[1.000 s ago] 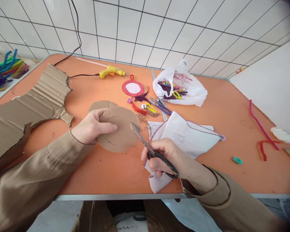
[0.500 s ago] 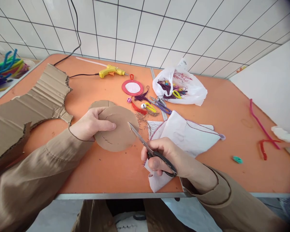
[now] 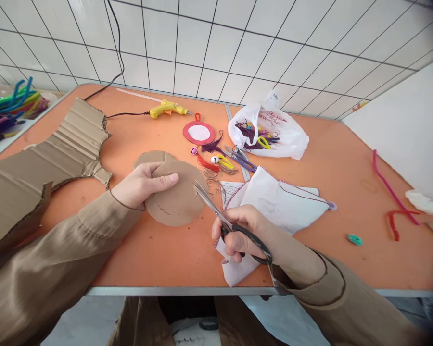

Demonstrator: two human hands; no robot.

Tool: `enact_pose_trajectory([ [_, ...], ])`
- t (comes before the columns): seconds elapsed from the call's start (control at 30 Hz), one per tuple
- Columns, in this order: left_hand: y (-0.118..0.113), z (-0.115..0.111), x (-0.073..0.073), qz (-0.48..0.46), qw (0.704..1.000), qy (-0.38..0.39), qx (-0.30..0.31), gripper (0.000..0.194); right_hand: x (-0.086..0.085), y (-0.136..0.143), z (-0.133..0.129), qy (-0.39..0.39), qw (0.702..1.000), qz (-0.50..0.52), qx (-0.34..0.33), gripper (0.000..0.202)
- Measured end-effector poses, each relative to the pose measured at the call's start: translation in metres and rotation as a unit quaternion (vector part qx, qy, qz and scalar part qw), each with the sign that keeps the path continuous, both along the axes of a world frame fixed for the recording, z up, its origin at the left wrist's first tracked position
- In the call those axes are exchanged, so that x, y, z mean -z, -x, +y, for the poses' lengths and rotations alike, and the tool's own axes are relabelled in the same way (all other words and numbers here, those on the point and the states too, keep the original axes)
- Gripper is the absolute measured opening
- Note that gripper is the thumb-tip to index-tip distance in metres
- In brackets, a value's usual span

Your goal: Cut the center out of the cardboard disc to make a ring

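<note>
My left hand (image 3: 140, 185) grips a round cardboard disc (image 3: 176, 199) by its left side, thumb on top. Short cut marks show on the disc's face. Behind it, partly covered, lies a second cardboard piece (image 3: 153, 156) with a rounded edge. My right hand (image 3: 243, 230) is closed round the black handles of a pair of scissors (image 3: 212, 206). The blades are slightly parted, and their tips are over the disc's right edge; whether they touch it I cannot tell. Under my right hand a white cloth with purple stitching (image 3: 285, 202) is spread.
A large cut cardboard sheet (image 3: 61, 149) covers the left side. Farther back are a yellow glue gun (image 3: 168, 109), a red-rimmed oval (image 3: 198, 132), tassels with bells (image 3: 208, 164), purple-handled pliers (image 3: 242, 159) and a white plastic bag (image 3: 285, 134). Pipe cleaners (image 3: 393, 187) lie at right.
The scissor blades have parted a little and their tips have shifted slightly right. The disc has tilted slightly in my left hand, which still holds it.
</note>
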State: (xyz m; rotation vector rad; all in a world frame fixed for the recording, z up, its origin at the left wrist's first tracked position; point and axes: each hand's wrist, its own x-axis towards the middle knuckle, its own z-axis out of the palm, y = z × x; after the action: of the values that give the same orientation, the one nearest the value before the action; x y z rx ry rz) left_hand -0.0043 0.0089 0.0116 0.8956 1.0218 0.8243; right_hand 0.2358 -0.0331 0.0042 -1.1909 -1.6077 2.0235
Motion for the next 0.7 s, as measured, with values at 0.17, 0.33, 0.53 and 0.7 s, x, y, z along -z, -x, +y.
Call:
enact_pose_trajectory([
  [0.17, -0.0003, 0.0011, 0.0047, 0.010, 1.000, 0.003, 0.004, 0.034, -0.0007, 0.0026, 0.0009, -0.014, 1.000, -0.003, 0.002, 0.042],
  [0.33, -0.0003, 0.0024, 0.0074, 0.025, 1.000, 0.001, 0.006, 0.034, -0.0008, 0.0033, 0.0011, -0.003, 1.000, -0.007, 0.008, 0.049],
  [0.53, -0.0006, 0.0023, 0.0050, 0.014, 1.000, 0.009, 0.007, 0.033, 0.0060, 0.0001, 0.0001, -0.013, 1.000, 0.002, 0.000, 0.045],
  [0.7, 0.0003, 0.0024, 0.0051, 0.017, 1.000, 0.011, 0.008, 0.031, 0.0048, 0.0004, -0.0010, -0.005, 1.000, -0.004, 0.008, 0.045],
])
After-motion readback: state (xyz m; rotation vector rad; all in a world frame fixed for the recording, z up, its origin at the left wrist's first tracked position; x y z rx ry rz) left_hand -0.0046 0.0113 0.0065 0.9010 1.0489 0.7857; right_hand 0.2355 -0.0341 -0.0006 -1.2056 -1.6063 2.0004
